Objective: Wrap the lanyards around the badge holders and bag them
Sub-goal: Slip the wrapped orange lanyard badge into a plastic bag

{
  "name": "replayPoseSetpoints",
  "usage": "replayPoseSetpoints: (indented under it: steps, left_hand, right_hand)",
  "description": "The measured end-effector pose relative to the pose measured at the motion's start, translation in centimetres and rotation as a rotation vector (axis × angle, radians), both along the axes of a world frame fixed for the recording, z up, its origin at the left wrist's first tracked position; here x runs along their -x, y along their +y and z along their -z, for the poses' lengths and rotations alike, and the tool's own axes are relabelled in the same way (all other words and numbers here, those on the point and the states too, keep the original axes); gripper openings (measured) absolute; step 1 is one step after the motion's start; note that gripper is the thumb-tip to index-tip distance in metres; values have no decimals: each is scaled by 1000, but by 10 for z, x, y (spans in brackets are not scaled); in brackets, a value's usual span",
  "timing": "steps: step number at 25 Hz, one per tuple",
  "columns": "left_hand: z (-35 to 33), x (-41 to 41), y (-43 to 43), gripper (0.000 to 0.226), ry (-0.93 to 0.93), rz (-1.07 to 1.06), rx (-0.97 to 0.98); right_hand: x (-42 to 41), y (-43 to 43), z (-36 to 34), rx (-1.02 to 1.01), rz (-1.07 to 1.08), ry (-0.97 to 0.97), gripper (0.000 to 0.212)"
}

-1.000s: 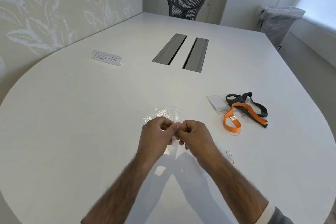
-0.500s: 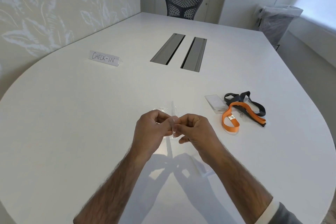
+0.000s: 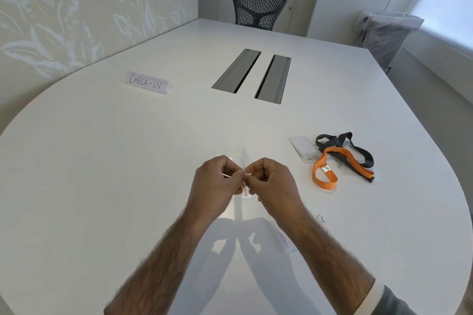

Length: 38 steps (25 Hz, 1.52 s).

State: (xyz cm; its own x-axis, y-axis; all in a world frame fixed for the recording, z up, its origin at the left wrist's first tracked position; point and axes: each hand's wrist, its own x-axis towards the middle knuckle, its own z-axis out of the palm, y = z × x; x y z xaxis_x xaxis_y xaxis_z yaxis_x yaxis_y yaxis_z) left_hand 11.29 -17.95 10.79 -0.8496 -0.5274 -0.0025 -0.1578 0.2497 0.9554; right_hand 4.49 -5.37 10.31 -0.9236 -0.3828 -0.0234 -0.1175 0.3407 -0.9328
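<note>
The white table point(image 3: 115, 161) carries a CHECK-IN sign point(image 3: 146, 82). A badge holder point(image 3: 303, 148), an orange lanyard point(image 3: 332, 176) and a dark lanyard point(image 3: 363, 155) lie together.

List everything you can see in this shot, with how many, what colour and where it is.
table: 1, white, fills most of the view
CHECK-IN sign: 1, white, far left of the table
cable slots: 2, grey, table centre
badge holder: 1, clear, right side of the table
dark lanyard: 1, dark grey, beside the badge holder
orange lanyard: 1, orange, overlapping the dark lanyard
metal clip: 1, silver, by the right forearm
clear bag: 1, transparent, between both hands
chair: 1, dark mesh, far end of the table
bin: 1, clear liner, far right on the floor
left hand: 1, pinches the clear bag
right hand: 1, pinches the clear bag
</note>
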Motion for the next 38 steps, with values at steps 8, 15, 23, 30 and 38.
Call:
replayPoseSetpoints:
  steps: [8,15,23,30,38]
  left_hand:
    - [-5,-4,4,14,-169,55,357]
    - [-5,-3,5,19,-159,41,551]
    - [25,12,-8,126,110,440,970]
    - [31,12,-5,72,253,400,729]
    - [41,15,-3,61,143,336,540]
  right_hand:
    - [7,10,1,-159,58,158,11]
    - [17,19,2,-255,156,214,12]
    - [3,21,-15,-94,-72,-119,16]
    - [9,33,-18,-138,-103,-172,17]
    - [5,33,-18,-140,74,233,14]
